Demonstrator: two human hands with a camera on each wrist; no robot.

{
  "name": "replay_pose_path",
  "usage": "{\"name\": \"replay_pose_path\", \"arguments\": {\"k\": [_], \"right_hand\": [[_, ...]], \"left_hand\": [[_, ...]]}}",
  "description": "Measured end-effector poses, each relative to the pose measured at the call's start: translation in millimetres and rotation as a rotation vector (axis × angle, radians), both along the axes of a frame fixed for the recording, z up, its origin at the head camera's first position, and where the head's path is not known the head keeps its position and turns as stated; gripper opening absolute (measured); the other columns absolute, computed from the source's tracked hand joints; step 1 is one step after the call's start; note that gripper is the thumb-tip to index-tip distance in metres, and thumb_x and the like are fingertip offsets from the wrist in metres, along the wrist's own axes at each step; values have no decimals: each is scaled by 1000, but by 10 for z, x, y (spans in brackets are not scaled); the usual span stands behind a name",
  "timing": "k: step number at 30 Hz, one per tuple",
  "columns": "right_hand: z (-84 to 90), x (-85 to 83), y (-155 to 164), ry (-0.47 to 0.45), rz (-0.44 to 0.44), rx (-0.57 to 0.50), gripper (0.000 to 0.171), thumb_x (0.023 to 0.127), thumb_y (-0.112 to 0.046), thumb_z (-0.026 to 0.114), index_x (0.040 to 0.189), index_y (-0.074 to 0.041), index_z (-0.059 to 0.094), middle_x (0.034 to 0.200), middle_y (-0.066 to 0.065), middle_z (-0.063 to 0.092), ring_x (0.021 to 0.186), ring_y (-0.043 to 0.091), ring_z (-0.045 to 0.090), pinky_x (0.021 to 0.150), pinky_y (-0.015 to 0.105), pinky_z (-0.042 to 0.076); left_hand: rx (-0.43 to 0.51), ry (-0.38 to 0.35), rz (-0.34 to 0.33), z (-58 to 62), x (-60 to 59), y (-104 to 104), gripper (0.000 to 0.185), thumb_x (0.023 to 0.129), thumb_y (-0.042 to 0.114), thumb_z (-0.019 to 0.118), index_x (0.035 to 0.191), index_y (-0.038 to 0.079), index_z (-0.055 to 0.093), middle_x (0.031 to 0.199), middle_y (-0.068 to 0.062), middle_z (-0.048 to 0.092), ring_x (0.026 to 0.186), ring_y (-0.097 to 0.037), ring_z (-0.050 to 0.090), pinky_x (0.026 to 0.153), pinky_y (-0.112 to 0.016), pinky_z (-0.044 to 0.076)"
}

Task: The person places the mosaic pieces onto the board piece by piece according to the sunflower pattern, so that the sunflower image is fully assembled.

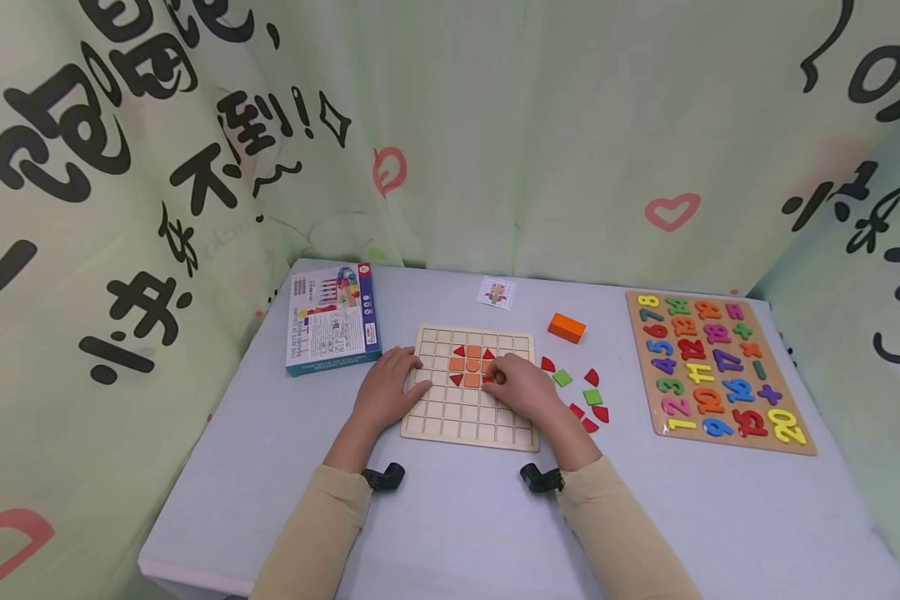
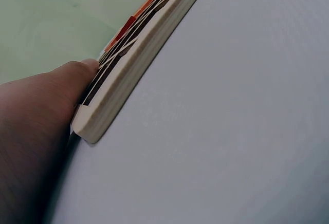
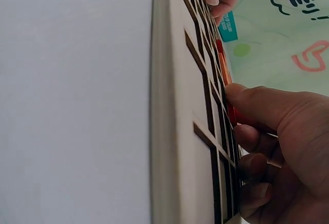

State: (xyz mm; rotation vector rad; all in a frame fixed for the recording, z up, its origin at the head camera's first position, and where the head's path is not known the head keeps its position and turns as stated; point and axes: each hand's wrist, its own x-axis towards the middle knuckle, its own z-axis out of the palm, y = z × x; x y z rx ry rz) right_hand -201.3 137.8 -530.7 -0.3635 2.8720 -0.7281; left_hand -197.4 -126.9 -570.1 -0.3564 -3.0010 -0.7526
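right hand point(image 1: 516, 385): on the grid board point(image 1: 471, 388), fingers curled, pinching a red piece point(image 3: 232, 115) down at the lower-right corner of the pattern; piece mostly hidden under the fingers.
left hand point(image 1: 387, 392): flat and relaxed on the board's left edge, holding nothing, just pressing the board onto the counter point(image 1: 435, 517).
grid board: wooden, square cells, near the counter's middle, between both hands.
pattern point(image 1: 471, 364): orange squares and an orange disc in the centre cells, red triangles at the corners; three corners visible, the fourth under the right hand.
progress: my read is the core block is nearly filled; most cells are bare, so plenty is left if the design extends outward.
loose pieces point(image 1: 581, 396): red quarter-rounds and green squares on the counter just right of the board, not yet placed.
orange block point(image 1: 567, 327): lying beyond the loose pieces, apart from the board.
pattern card point(image 1: 497, 292): small, behind the board; print too small to read.
box point(image 1: 333, 317): flat at far left.
number puzzle point(image 1: 716, 367): far right, digits seated.
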Motion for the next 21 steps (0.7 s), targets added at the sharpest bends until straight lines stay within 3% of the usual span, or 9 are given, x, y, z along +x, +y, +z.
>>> {"name": "replay_pose_path", "arguments": {"k": [11,21], "right_hand": [[30,25,16,-13,-15,-28,18,91,-33,72,95,-17,65,82,0,55,77,17,51,63,28,40],[244,65,351,-30,-79,-11,18,94,-28,67,107,-16,68,94,2,60,86,21,54,71,30,48]], "left_hand": [[-7,-8,-1,-1,-8,-3,43,92,52,61,121,20,60,155,-1,43,148,-25,33,122,-47,30],[-6,-8,-6,4,-8,3,42,93,52,62,121,20,59,155,-2,43,148,-26,33,121,-48,31]]}}
